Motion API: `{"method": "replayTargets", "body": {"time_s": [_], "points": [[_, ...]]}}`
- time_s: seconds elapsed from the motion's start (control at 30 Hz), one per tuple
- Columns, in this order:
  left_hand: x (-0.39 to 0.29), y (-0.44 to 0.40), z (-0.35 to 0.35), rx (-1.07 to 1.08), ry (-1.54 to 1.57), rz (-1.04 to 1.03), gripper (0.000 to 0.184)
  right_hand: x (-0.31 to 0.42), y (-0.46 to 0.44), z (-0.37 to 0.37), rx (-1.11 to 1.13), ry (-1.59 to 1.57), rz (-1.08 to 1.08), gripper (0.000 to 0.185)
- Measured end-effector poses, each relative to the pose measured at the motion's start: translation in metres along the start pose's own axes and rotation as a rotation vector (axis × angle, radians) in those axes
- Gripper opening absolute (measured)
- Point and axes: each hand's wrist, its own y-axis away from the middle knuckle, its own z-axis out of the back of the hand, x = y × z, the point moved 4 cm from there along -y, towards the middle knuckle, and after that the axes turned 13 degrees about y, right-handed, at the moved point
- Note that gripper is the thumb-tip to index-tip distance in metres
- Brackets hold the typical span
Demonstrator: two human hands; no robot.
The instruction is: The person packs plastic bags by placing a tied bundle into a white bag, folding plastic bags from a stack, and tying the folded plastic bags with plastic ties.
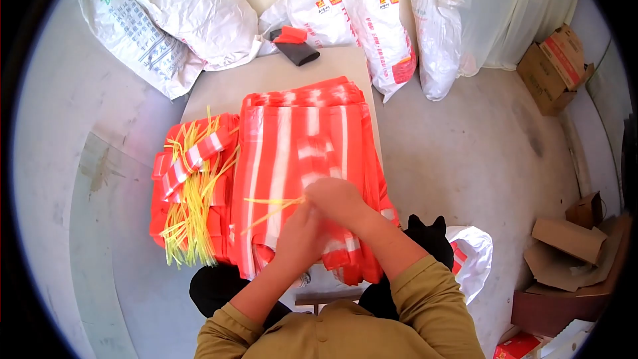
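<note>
A stack of red-and-white striped plastic bags (266, 146) lies on the low table in front of me. My right hand (335, 201) and my left hand (299, 234) meet above its middle with fingers closed. From between them a yellow plastic strip (269, 209) sticks out to the left, its two ends apart. Under and beyond the hands is a narrow folded striped bundle (318, 156); my hands partly cover it. To the left, a loose bunch of yellow strips (189, 219) rests on more red bags (157, 209), with a folded striped bundle (193, 163) across them.
White woven sacks (193, 13) lean along the back, and a black-and-red item (297, 50) lies at the table's far edge (232, 83). Cardboard boxes (568, 239) stand at the right. A white bag (475, 252) sits beside my right knee.
</note>
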Motion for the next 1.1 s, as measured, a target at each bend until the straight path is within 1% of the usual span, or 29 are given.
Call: {"method": "replayTargets", "body": {"time_s": [0.03,0.07,0.13,0.17,0.3,0.4,0.5,0.6,0.67,0.7,0.77,0.8,0.9,1.0,1.1], "points": [[-0.002,-0.001,0.004,0.029,0.008,0.022,0.052,0.001,-0.001,0.003,0.029,0.012,0.001,0.013],[0.004,-0.001,0.008,-0.061,-0.021,-0.061,0.048,0.002,-0.001,0.003,0.059,0.023,0.002,0.013],[0.026,0.000,0.015,-0.240,-0.081,-0.228,0.040,-0.002,0.001,-0.001,-0.045,-0.127,-0.052,0.013],[0.033,-0.001,0.019,-0.278,-0.178,-0.234,0.038,-0.005,0.002,-0.002,-0.097,-0.200,-0.080,0.013],[0.044,-0.011,0.037,-0.254,-0.453,-0.165,0.038,-0.004,0.001,0.003,-0.109,-0.245,-0.148,0.015],[0.055,-0.015,0.039,-0.093,-0.529,-0.051,0.035,-0.003,0.002,0.004,-0.123,-0.263,-0.190,0.016],[0.041,-0.014,0.043,-0.032,-0.194,0.237,0.030,-0.003,0.001,0.009,-0.085,-0.257,-0.212,0.015],[0.030,-0.013,0.045,-0.052,0.219,0.271,0.024,-0.003,0.000,0.009,-0.086,-0.273,-0.192,0.013],[0.054,-0.013,0.032,-0.067,0.480,0.263,0.027,-0.005,0.002,0.009,-0.118,-0.303,-0.147,0.013],[0.054,-0.015,0.030,-0.074,0.610,0.256,0.028,-0.005,0.003,0.011,-0.154,-0.310,-0.124,0.013],[0.045,-0.017,0.032,-0.067,0.771,0.242,0.027,-0.004,0.008,0.014,-0.224,-0.325,-0.083,0.015],[0.039,-0.019,0.033,-0.063,0.852,0.237,0.027,-0.004,0.010,0.016,-0.201,-0.352,-0.077,0.016],[0.038,-0.022,0.030,-0.070,0.902,0.271,0.030,-0.004,0.013,0.026,-0.144,-0.426,-0.052,0.018],[0.037,-0.026,0.024,-0.059,0.737,0.133,0.029,-0.007,0.016,0.028,-0.110,-0.482,-0.036,0.019],[0.021,-0.029,0.024,-0.046,0.579,0.077,0.030,-0.010,0.013,0.022,-0.092,-0.511,-0.044,0.017]]}}
